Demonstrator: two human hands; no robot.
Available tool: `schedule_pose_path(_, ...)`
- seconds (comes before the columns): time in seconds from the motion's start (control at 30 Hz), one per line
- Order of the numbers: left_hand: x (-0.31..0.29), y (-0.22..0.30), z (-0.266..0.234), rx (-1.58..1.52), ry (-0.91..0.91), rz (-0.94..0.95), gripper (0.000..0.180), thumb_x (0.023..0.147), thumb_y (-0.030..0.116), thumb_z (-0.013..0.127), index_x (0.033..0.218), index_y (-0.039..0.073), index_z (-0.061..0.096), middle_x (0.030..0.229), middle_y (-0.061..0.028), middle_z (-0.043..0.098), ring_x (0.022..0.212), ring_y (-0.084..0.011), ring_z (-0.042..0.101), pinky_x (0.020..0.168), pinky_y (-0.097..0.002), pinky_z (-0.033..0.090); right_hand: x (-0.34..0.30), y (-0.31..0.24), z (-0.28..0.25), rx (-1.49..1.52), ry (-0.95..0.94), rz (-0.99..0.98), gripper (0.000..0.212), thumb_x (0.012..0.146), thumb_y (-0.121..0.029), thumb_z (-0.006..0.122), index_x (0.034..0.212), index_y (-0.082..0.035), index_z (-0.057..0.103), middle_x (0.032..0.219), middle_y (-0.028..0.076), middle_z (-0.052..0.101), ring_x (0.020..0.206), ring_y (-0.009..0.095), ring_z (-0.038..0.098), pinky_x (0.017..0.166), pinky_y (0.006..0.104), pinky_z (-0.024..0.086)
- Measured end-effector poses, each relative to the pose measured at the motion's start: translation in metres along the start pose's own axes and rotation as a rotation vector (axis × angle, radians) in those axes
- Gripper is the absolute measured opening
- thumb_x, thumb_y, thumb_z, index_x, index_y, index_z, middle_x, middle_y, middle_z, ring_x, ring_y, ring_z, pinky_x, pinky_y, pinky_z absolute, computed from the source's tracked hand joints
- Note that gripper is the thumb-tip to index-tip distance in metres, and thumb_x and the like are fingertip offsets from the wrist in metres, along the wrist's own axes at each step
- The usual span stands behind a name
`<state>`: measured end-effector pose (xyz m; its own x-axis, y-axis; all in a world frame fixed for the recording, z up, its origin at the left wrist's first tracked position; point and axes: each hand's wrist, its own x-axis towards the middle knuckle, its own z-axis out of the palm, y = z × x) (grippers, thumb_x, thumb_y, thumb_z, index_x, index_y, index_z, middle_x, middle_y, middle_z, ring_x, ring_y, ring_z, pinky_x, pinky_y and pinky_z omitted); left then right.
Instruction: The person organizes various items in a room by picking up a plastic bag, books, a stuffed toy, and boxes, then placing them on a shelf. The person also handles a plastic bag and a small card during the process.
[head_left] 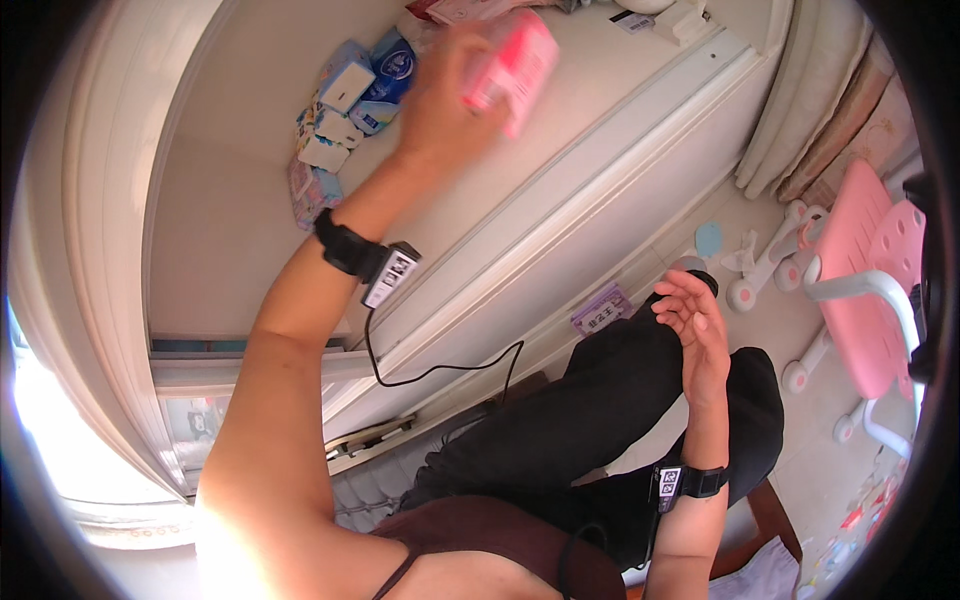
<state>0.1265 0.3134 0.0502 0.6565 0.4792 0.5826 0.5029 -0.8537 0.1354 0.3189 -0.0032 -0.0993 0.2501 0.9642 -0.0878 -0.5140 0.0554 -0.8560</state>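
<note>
My left hand (445, 105) is stretched out over a white ledge, its fingers wrapped round a bright pink packet (522, 62). Packet and hand are smeared a little by motion, and the kind of packet cannot be made out. Beside that hand, on the ledge, lie several tissue packs: a dark blue one (391, 62), a white-and-blue one (346, 86) and a pink-and-blue one (315, 192). Over my bent knee I hold up my right hand (697, 330), its fingers loosely curled and apart with nothing between them.
A metal sliding track (620, 120) runs along the ledge's edge. A black cable (450, 368) hangs from my left wristband. To the right stands a pink chair (865, 290) on white casters. A purple packet (600, 308) lies by my leg. Curtains (810, 90) hang at the far right.
</note>
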Motion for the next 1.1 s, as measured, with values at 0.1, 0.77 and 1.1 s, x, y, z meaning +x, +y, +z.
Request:
schedule_pose_path(0.1,0.029,-0.052,-0.032,-0.079,0.252,-0.132,0.052,0.084,0.019,0.070,0.131,0.006,0.053,0.140,-0.0190,0.054,0.126,-0.0347,0.055,0.102,-0.0418,0.047,-0.001,0.000,-0.001,-0.006,0.009,0.012,0.067,0.091,-0.047,0.059,0.138,-0.001,0.054,0.127,0.012,0.063,0.107,0.017,0.059,0.096,0.0313,0.044)
schedule_pose_path(0.77,-0.056,-0.165,-0.025,0.803,0.001,-0.139,0.074,0.091,0.051,0.067,0.155,0.027,0.038,0.165,-0.0164,0.023,0.151,-0.0418,0.020,0.114,-0.0715,0.018,-0.011,-0.001,-0.004,-0.021,0.004,-0.008,0.067,0.089,-0.048,0.060,0.136,-0.002,0.055,0.125,0.011,0.063,0.106,0.018,0.059,0.094,0.0308,0.043)
schedule_pose_path(1.1,-0.104,-0.212,0.015,0.625,-0.038,-0.345,0.049,0.098,0.032,0.053,0.140,0.006,0.051,0.136,-0.0266,0.055,0.126,-0.0382,0.053,0.104,-0.0500,0.045,-0.036,0.001,-0.006,0.007,0.034,-0.166,0.050,0.098,-0.030,0.060,0.139,0.000,0.054,0.127,0.013,0.064,0.116,0.020,0.059,0.102,0.0357,0.044)
